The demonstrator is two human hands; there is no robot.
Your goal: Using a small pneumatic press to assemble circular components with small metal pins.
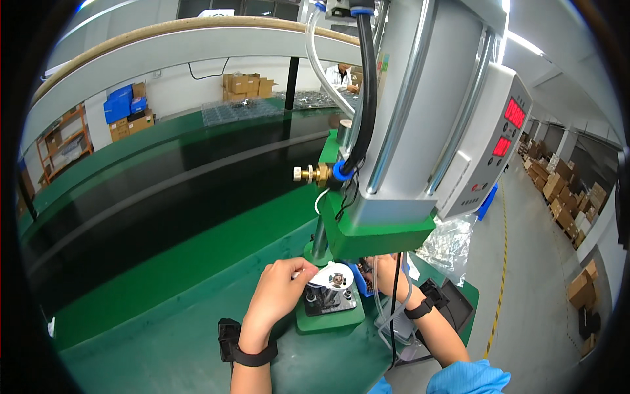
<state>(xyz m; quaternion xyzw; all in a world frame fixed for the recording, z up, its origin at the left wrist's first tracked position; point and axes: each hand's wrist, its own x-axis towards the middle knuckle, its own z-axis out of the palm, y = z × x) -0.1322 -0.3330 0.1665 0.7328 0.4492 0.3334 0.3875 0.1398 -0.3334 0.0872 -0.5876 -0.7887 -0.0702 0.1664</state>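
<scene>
My left hand (281, 293) is closed at the thumb and fingers on the edge of a white round plastic part (321, 279) with a narrow side. A metal-looking centre with dark openings shows in its round end. The part sits over a black fixture (317, 306) on the green base of a bench press (382, 235). Just right of the fixture, my right hand (388, 274) reaches to a blue bin (363, 281) holding small brownish pieces. Its fingertips are hidden by the bin and hanging tubes, so their grip does not show.
The press's grey cylinder (426, 98) and control box (489, 144) rise above my hands. Clear plastic bags (449, 243) and a dark tray (457, 305) lie to the right. Beyond the green table runs a dark conveyor belt (164, 190); a person (340, 79) works at the back.
</scene>
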